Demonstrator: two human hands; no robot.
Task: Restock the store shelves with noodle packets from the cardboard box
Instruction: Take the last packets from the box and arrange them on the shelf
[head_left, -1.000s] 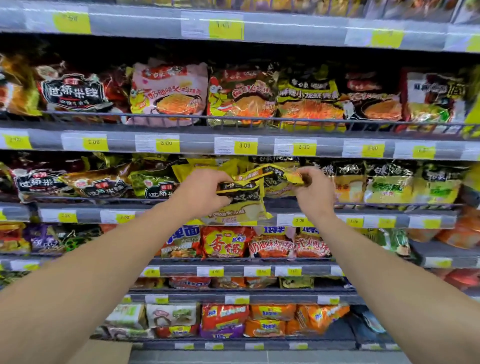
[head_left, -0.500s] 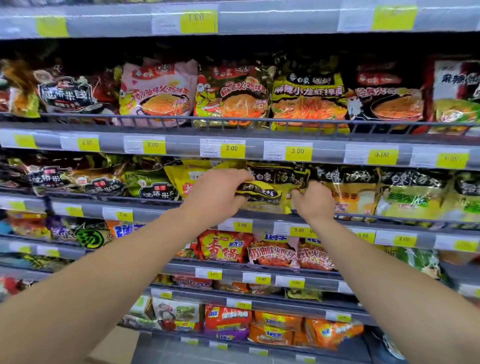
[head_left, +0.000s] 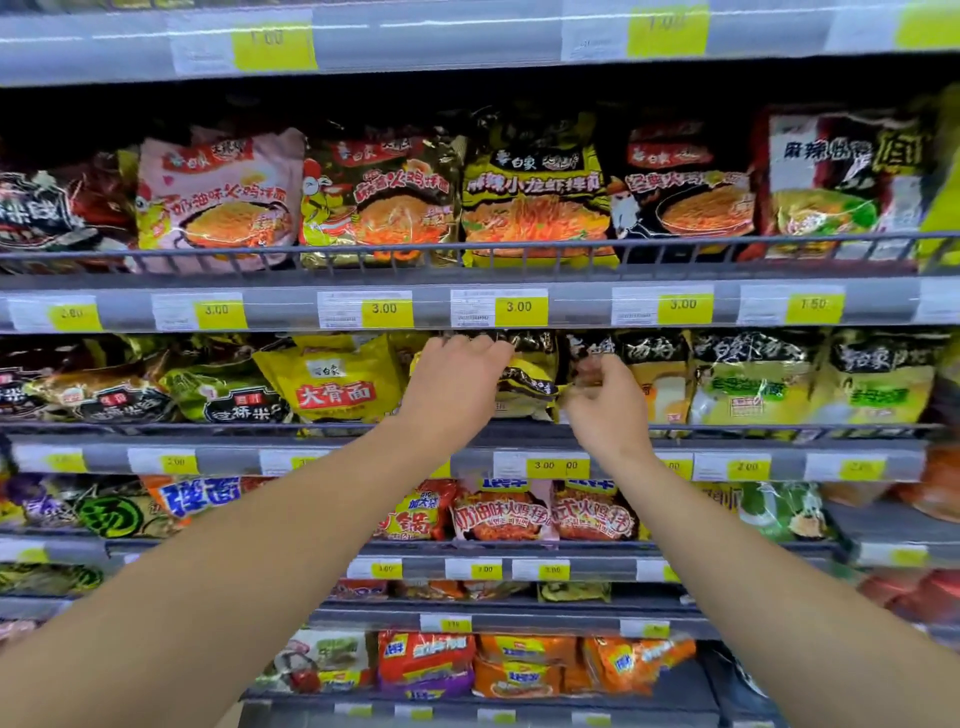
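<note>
Head view, shelf: grey metal shelf with a low wire front rail (head_left: 727, 430), second tier down, stocked with upright noodle bags.
Head view, packet: glossy yellow-and-black crinkled plastic noodle packet (head_left: 527, 382), lying tilted in the row, between a yellow soup-noodle bag with red lettering (head_left: 332, 382) and pale yellow-green bags (head_left: 748, 384).
Left hand (head_left: 453, 387): fingers curled over the packet's top left edge, gripping it.
Right hand (head_left: 605, 402): fingertips pinching the packet's right-hand corner or the next bag's edge; I cannot tell which.
Cardboard box: not in sight from here.
Step in hand, judged: seating the packet behind the rail.
Doing it well: tip it upright, label forward, base dropped fully inside the rail, neighbours pressed aside, not crushed.
Materials: slick film, puffy with air, likely to slide and crackle; price tags (head_left: 519, 307) are flat yellow paper in clear strips.
</note>
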